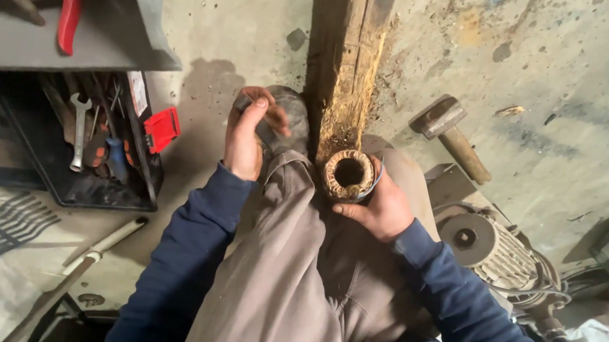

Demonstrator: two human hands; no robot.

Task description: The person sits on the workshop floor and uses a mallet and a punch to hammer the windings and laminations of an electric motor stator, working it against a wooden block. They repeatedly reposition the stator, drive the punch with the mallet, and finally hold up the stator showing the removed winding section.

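Two hands are at work over the person's lap, well apart from each other. The right hand [382, 206] lies low against the knee, fingers and thumb wrapped around one round wound coil [348, 174] with a dark hollow centre, which stands on the thigh with its opening facing up, just beside the foot of one rotted wooden beam [344, 67]. The left hand [245, 135] is raised higher, wrist bent, thumb and fingers pinched on something small at its fingertips; what it is cannot be made out. Both forearms wear dark blue sleeves. On the concrete floor to the right lies one hammer [450, 135], and nearer the elbow one electric motor [506, 253]. To the left sits one open black toolbox [148, 174] with a single shiny spanner [79, 130] among its tools.
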